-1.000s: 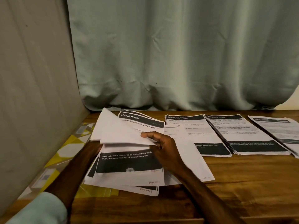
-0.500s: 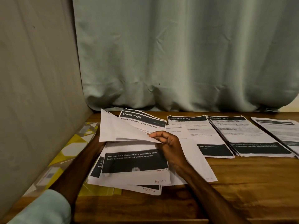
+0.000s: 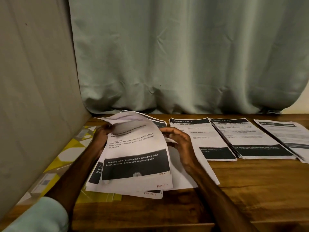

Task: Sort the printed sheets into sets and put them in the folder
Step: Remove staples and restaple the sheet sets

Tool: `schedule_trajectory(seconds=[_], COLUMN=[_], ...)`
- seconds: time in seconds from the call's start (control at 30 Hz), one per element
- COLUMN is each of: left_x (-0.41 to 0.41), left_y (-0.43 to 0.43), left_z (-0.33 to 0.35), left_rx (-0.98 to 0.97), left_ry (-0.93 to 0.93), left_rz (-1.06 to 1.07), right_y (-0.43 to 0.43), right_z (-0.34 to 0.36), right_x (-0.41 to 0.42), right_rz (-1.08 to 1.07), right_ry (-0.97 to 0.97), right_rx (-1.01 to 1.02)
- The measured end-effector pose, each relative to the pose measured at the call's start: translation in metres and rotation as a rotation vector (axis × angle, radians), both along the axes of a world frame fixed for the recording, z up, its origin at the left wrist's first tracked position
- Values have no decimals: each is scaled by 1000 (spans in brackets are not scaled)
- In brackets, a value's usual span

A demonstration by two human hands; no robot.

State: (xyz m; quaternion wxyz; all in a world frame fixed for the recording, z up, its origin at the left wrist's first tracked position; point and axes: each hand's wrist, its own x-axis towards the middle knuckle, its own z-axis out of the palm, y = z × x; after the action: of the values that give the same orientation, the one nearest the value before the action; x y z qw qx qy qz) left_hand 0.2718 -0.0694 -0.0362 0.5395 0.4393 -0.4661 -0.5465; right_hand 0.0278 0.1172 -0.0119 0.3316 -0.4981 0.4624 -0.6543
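From my feed I see a pale green curtain (image 3: 184, 56) hanging in soft folds across the whole back, its hem bunched where it meets a wooden surface (image 3: 259, 190) with dark brown grain. A plain beige wall (image 3: 33, 81) runs along the left side. At the far right a sliver of cream wall (image 3: 299, 109) shows under the curtain's edge. The light is dim and warm.

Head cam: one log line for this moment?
left hand: lifting top sheet of left pile | right hand: beside sheet, grip unclear | sorted sets: flat on table
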Motion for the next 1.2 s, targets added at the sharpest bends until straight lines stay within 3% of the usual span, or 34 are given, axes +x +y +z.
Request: schedule_trajectory(seconds=[0.2, 0.3, 0.4, 0.53, 0.7, 0.87, 1.1, 1.2], left_x=[6, 3, 0, -2, -2, 2, 0, -2], left_y=[-9, 2, 5, 13, 14, 13, 16, 17], left_z=[-4, 5, 6, 8, 8, 7, 10, 11], left_rx=[71, 88, 91, 107, 105, 104, 117, 127], left_ry=[-13, 19, 83, 152, 167, 164, 192, 201], left_rz=[-39, -64, -67, -79, -88, -82, -78, -80], right_y=[-6, -3, 0, 0, 0, 5, 10, 12], right_z=[-19, -21, -21, -23, -20, -9, -5, 0], right_x=[-48, -55, -53, -55, -60, -63, -74, -80], right_rz=[-657, -771, -749, -709, -678, -759, -999, -1117], right_ry=[554, 799, 947, 934, 785, 553, 405, 201], right_rx=[258, 454, 688, 752, 668, 480, 163, 38])
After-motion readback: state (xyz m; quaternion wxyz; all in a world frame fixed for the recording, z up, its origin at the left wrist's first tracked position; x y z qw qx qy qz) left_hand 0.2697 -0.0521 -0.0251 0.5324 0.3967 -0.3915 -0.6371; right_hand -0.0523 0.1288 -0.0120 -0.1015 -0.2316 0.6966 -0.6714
